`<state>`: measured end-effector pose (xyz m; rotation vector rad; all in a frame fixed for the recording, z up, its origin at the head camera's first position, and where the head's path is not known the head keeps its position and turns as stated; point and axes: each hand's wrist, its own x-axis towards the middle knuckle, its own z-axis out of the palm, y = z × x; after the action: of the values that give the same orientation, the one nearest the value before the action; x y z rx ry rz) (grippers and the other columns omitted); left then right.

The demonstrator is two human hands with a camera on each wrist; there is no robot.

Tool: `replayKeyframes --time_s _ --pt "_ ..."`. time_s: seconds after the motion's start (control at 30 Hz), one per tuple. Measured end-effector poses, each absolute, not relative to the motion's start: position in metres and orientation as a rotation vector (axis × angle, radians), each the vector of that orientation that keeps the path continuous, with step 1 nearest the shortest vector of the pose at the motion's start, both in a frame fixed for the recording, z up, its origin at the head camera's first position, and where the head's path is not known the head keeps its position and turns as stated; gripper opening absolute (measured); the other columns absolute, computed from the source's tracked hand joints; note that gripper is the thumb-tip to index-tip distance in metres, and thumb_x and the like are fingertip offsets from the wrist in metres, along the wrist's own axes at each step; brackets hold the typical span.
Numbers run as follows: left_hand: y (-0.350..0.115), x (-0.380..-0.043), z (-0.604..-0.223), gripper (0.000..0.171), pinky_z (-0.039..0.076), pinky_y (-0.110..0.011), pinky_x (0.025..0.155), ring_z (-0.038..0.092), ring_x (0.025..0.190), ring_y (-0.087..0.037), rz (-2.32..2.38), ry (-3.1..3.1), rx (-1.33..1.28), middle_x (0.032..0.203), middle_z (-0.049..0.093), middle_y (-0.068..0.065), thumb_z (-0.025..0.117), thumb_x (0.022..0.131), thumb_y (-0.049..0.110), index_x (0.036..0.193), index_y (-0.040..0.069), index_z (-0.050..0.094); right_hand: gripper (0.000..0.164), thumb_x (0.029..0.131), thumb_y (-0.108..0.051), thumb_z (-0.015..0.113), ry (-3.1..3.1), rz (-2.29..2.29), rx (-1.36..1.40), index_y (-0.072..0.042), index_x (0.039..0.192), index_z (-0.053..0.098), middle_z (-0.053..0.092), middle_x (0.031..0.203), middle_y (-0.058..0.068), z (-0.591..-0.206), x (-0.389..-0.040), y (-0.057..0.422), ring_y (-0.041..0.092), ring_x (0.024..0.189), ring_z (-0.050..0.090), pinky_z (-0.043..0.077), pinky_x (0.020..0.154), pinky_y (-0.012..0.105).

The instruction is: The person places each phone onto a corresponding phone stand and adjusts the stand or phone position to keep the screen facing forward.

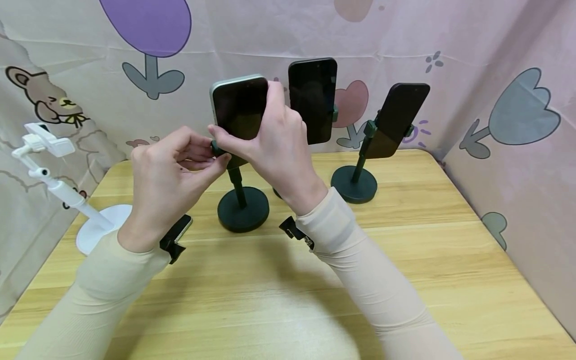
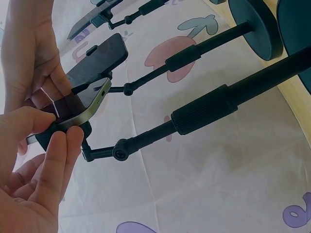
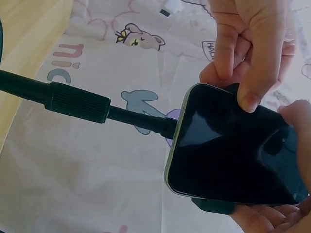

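Note:
A smartphone (image 1: 240, 107) with a pale green edge and dark screen stands upright in the holder of a dark green phone stand (image 1: 243, 212). My right hand (image 1: 285, 142) grips the phone from the right, its thumb reaching across the lower screen. At the phone's left edge, my left hand (image 1: 168, 172) pinches the stand's green clamp (image 1: 217, 148) between thumb and fingers. The right wrist view shows the left thumb (image 3: 250, 101) over the screen's edge and the opposite clamp jaw below the phone. In the left wrist view, the stand's jointed arm (image 2: 146, 143) runs to the holder.
Behind the right hand, another dark phone (image 1: 315, 100) sits in a holder. Farther right, a third phone (image 1: 398, 120) leans in a green stand (image 1: 354, 185). A white stand (image 1: 103, 222) is at the left, and a patterned cloth (image 1: 225, 30) hangs behind the wooden table (image 1: 270, 305).

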<state>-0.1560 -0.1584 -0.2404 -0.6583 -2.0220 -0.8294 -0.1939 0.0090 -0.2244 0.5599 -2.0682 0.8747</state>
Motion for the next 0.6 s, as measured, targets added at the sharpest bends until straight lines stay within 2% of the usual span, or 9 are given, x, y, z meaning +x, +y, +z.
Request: replayKeyframes --time_s 0.4,0.6 --pt "-0.158 -0.157 -0.241 0.014 0.048 -0.006 0.057 0.066 0.056 -0.012 -0.799 -2.013 -0.664 0.068 0.070 -0.003 0.077 0.073 0.007 0.078 -0.002 0.067 0.082 0.070 -0.065 0.067 -2.082 0.858 0.516 0.000 0.117 0.047 0.055 0.080 0.002 -0.233 -0.194 0.008 0.014 0.059 0.056 0.048 0.052 0.022" --pt "-0.158 -0.157 -0.241 0.013 0.048 -0.006 0.057 0.066 0.056 -0.011 -0.798 -2.013 -0.657 0.068 0.070 -0.002 0.076 0.074 0.007 0.078 -0.002 0.068 0.082 0.070 -0.065 0.067 -2.090 0.874 0.499 0.000 0.116 0.047 0.052 0.068 0.000 -0.238 -0.194 0.007 0.013 0.055 0.053 0.045 0.048 0.022"
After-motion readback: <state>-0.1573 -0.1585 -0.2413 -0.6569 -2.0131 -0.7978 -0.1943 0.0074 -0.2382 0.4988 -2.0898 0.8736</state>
